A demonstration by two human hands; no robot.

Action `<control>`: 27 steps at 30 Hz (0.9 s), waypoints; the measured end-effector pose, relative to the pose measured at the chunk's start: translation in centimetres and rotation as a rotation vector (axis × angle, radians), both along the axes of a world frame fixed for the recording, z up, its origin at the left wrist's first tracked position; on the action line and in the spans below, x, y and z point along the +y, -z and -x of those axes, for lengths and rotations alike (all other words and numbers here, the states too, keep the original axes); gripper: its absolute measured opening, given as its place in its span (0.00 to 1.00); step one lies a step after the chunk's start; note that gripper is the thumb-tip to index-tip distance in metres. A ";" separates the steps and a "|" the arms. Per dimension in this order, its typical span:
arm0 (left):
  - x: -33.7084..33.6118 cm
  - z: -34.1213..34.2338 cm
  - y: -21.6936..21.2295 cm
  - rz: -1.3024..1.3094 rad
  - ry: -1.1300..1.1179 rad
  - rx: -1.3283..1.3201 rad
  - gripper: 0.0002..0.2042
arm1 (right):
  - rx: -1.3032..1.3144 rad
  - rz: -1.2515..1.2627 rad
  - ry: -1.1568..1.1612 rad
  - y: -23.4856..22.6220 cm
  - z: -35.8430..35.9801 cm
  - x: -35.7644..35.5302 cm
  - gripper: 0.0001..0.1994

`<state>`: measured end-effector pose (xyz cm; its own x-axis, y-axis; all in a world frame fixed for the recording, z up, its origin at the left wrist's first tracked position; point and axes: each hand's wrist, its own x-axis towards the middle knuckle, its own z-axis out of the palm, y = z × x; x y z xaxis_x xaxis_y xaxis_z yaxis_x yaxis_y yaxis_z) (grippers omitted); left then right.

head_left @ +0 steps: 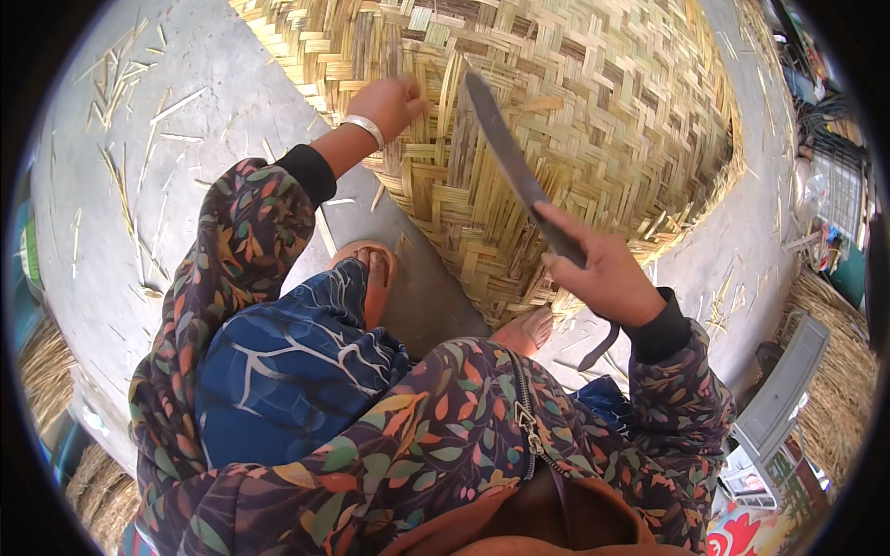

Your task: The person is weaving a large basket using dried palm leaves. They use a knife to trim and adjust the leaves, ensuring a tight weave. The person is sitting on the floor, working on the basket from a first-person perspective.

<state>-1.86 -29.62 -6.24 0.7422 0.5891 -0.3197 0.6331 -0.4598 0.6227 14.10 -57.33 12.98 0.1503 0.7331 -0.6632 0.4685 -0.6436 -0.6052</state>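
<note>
woven mat (640, 120) in pale and brown strips spread over the grey floor (74, 306), in front of the person, its lower corner reaching down between the two feet; the right hand (598, 273) was over the mat's lower right part, its fingers closed around the grip end of a long dark blade (510, 157), which slanted up and to the left across the weave, its tip near some upright strips; the left hand (394, 107), with a silver bangle (363, 128) at the wrist, was at the mat's left part, its fingers curled but blurred, so i could not tell whether they held a strip; the left foot wore a brown sandal (378, 296) on the floor beside the mat; loose slivers (116, 79) lay scattered on the floor to the left.
</note>
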 end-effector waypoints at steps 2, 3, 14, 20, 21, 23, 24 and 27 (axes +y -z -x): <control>-0.4 -0.4 0.5 0.012 -0.066 -0.218 0.14 | 0.069 -0.097 0.119 0.1 -0.1 0.1 0.30; -0.8 -1.0 0.0 0.021 -0.095 -0.328 0.14 | 0.120 -0.135 0.158 0.5 0.0 0.0 0.30; -0.2 -2.3 -2.1 0.733 -0.193 -0.022 0.12 | 0.405 -0.179 0.304 2.8 0.6 -0.6 0.29; -1.0 -2.0 -1.3 0.825 -0.217 -0.023 0.15 | 0.447 -0.143 0.320 4.5 0.7 -0.1 0.29; -1.1 -2.2 -1.1 0.838 -0.206 -0.014 0.15 | 0.471 -0.110 0.334 4.4 0.9 0.1 0.29; -1.0 -2.5 -0.9 0.864 -0.184 0.006 0.14 | 0.500 -0.080 0.341 4.4 1.2 0.4 0.29; -1.0 -2.7 -0.9 0.865 -0.183 0.024 0.13 | 0.503 -0.082 0.338 4.6 1.3 0.4 0.29; -1.2 -2.1 -1.0 0.907 -0.214 -0.034 0.11 | 0.550 -0.121 0.310 5.2 2.1 0.5 0.30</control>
